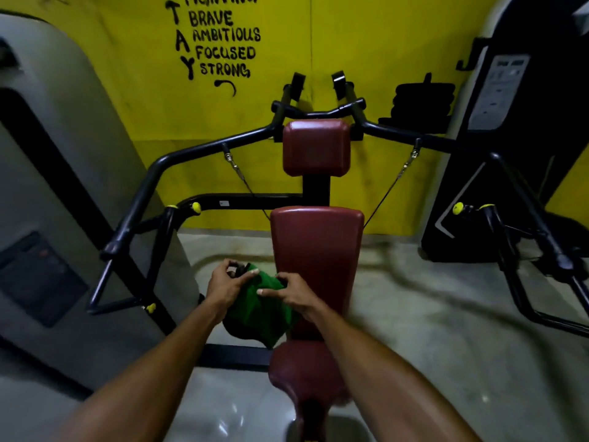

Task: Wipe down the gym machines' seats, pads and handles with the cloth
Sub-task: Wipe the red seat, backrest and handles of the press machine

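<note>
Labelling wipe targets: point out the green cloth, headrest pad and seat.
green cloth (255, 314): head view, middle of the hanging fold.
headrest pad (315, 148): head view, centre of its red face.
seat (302, 371): head view, middle of its red top.

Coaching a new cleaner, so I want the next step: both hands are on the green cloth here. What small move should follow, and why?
Probably bring the green cloth right, onto the red back pad, and press it flat. The left hand and right hand hold it bunched in the air beside the pad's left edge, so it is wiping nothing yet.
</note>
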Tool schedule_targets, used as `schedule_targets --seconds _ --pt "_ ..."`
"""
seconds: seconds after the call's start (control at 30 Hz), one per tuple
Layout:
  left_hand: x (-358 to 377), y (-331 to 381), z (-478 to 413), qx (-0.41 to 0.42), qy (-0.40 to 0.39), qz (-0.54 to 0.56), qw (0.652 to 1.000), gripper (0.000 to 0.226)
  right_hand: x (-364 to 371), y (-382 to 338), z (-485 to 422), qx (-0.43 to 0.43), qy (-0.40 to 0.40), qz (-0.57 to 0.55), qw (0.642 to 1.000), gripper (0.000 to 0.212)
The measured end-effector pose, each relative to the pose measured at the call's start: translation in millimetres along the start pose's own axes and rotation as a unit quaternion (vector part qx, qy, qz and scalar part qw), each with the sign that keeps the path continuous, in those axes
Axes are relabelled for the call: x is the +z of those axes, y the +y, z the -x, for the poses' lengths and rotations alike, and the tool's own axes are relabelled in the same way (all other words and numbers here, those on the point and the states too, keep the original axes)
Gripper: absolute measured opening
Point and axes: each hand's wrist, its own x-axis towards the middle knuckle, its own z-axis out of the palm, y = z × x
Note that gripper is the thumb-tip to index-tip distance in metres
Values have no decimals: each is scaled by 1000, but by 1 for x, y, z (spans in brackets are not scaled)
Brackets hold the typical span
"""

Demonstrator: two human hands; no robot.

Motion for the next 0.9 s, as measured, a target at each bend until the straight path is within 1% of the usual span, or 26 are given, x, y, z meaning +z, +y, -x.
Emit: schedule_targets --seconds 0.03,0.07,0.13,0.17,0.2,0.23,0.27,0.37,0.43,0.47,0.5,0.57,0.6,0.67,0.7,0.77,0.8,0.87,0.9 --pt "-17 -4 12 -11 2 4 1000 38 13 -4 5 -9 -11 5 1000 56" --pt "-33 -6 23 -22 -19 2 1000 40 26 -10 10 -20 -24 6 999 45" --pt "-64 -13 49 -62 -111 -21 992 41 52 -19 19 -32 -38 -12 999 27" --pt "-90 -22 65 -95 -137 -27 986 42 73 -25 23 -36 -52 -27 998 23" --pt "-118 -33 82 -119 -143 -30 982 46 97 -34 33 -31 -69 -46 996 21" --pt "-143 -41 99 -135 -133 -31 981 49 118 -39 39 -24 -83 -70 994 22" --pt "-163 -49 112 -144 -111 -24 983 47 135 -44 45 -14 -95 -82 992 23" --pt "-242 -75 180 -148 6 34 988 28 225 -59 69 -16 -161 -79 984 31" --pt "-285 -89 215 -142 81 65 984 24 277 -72 88 -19 -186 -82 979 26" --pt "-323 -103 248 -143 130 79 978 26 325 -82 103 -26 -212 -67 975 25" --pt "-338 -109 260 -150 147 102 972 28 343 -86 108 -38 -212 -59 975 26" --pt "-387 -123 310 -165 175 152 959 29 406 -100 133 -63 -221 -36 973 31" --pt "-403 -129 326 -170 186 192 949 31 429 -102 140 -78 -223 -21 972 36" --pt "-448 -146 372 -168 238 273 917 36 491 -113 172 -112 -248 -10 962 45" --pt "-474 -157 398 -160 274 310 896 37 527 -118 193 -122 -280 -10 952 52" --pt "-504 -167 429 -149 318 362 863 37 568 -128 227 -140 -357 5 924 67" --pt "-522 -173 446 -147 344 379 846 33 593 -132 247 -145 -419 28 896 69" --pt "-552 -184 473 -154 397 388 817 19 637 -138 278 -162 -529 86 829 72" --pt "-567 -190 484 -157 422 395 801 17 660 -138 288 -173 -551 109 809 79"
